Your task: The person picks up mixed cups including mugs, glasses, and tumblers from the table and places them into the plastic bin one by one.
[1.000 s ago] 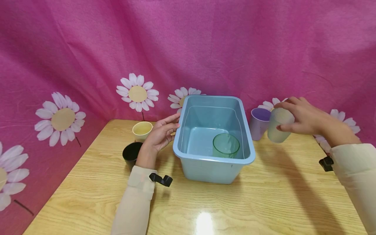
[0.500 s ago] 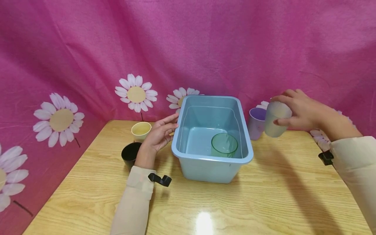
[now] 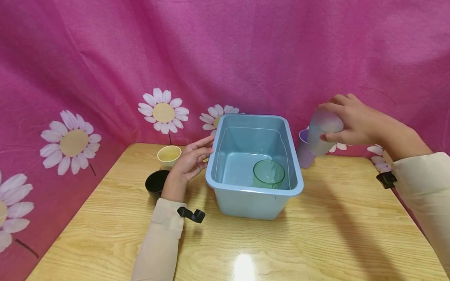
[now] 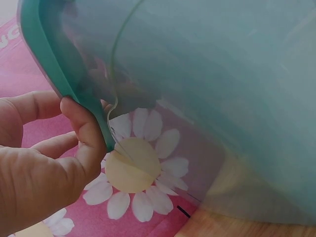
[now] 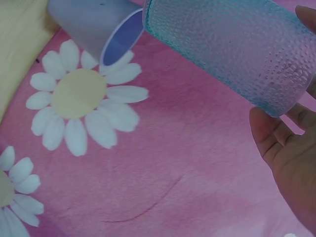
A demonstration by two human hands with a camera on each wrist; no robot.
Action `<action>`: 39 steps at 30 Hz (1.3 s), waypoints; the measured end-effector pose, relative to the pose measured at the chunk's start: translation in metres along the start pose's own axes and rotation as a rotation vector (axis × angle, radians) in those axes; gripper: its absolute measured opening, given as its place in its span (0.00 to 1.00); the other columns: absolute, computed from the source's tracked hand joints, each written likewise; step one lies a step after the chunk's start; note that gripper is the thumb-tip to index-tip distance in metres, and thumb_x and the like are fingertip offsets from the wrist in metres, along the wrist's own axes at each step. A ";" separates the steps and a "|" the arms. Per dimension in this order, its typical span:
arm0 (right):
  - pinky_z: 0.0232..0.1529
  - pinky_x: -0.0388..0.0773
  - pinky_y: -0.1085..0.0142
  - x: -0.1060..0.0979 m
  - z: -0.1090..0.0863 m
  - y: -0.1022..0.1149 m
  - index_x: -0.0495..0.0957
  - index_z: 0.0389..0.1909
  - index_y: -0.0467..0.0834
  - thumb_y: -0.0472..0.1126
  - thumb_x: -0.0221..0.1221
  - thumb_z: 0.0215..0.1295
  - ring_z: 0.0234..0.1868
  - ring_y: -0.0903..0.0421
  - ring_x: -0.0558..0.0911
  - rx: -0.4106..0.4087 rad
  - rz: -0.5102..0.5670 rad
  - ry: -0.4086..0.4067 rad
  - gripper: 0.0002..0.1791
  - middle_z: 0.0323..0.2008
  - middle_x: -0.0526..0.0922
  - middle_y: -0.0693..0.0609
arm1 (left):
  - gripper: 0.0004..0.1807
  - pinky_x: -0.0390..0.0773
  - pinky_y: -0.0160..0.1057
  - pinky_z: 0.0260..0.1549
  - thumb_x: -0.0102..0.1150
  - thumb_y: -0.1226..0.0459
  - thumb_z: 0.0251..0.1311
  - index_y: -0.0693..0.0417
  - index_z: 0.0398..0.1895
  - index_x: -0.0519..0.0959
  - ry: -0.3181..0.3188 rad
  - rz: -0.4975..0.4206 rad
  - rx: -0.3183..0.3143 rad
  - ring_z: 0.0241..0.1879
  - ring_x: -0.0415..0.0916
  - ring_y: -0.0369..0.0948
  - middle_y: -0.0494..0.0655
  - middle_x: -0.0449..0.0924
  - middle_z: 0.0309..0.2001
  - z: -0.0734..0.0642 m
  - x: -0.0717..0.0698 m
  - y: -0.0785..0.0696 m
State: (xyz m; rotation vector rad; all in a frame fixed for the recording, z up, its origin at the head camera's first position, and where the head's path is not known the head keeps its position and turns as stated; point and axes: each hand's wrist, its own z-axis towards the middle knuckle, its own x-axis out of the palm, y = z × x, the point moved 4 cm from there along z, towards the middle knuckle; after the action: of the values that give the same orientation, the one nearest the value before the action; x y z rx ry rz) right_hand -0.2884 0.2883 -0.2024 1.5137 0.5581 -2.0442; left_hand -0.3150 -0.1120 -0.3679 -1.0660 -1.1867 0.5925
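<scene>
Right grip [image 3: 356, 123] clasping frosted cup [image 3: 320, 134], tilted, held above bench [image 3: 288, 249], near upright purple cup [image 3: 304, 157]. Left grip [image 3: 190, 162] pinching left rim of blue basin [image 3: 251, 205]; green cup [image 3: 268, 174] inside. Black cup [image 3: 155, 183], yellow cup [image 3: 169, 156] standing left of left grip.

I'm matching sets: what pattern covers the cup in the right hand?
The cup has a pebbled pattern, clearest in the right wrist view.

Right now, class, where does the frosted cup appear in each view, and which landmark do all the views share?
Head: frosted cup right of the tub, in the right hand, partly hiding the purple cup.
Left wrist: not visible.
Right wrist: upper right, the purple cup to its left.
Shared landmark: the pink cloth with white flowers.
</scene>
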 end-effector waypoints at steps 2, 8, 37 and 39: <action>0.40 0.70 0.46 -0.003 0.004 0.005 0.77 0.60 0.40 0.46 0.74 0.48 0.50 0.41 0.70 -0.015 0.003 -0.008 0.35 0.53 0.76 0.38 | 0.31 0.86 0.38 0.40 0.49 0.75 0.72 0.59 0.78 0.63 0.001 0.001 0.001 0.42 0.81 0.39 0.59 0.67 0.71 0.000 0.001 -0.001; 0.41 0.69 0.47 -0.009 0.016 0.016 0.77 0.61 0.40 0.47 0.74 0.49 0.50 0.41 0.69 -0.035 0.000 -0.007 0.36 0.53 0.75 0.38 | 0.31 0.85 0.38 0.40 0.49 0.75 0.72 0.59 0.78 0.62 0.004 0.005 -0.001 0.42 0.81 0.39 0.59 0.65 0.73 -0.002 0.002 -0.002; 0.49 0.69 0.48 0.000 0.068 0.058 0.75 0.66 0.44 0.48 0.70 0.55 0.53 0.43 0.68 -0.089 0.067 -0.007 0.36 0.57 0.73 0.40 | 0.31 0.85 0.37 0.39 0.49 0.76 0.71 0.59 0.78 0.63 0.011 -0.015 -0.003 0.40 0.82 0.38 0.58 0.69 0.68 -0.003 0.002 -0.002; 0.50 0.70 0.47 0.003 0.071 0.059 0.75 0.66 0.44 0.49 0.70 0.56 0.54 0.43 0.68 -0.087 0.073 -0.001 0.36 0.58 0.73 0.40 | 0.31 0.86 0.37 0.40 0.49 0.76 0.71 0.59 0.78 0.63 0.012 -0.019 -0.005 0.40 0.82 0.39 0.58 0.69 0.69 -0.003 0.002 -0.002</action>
State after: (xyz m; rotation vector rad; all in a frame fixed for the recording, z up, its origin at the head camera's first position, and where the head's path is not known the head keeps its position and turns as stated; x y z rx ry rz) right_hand -0.3045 0.1986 -0.1860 1.4613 0.5761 -1.9403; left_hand -0.3116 -0.1123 -0.3650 -1.0606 -1.1869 0.5677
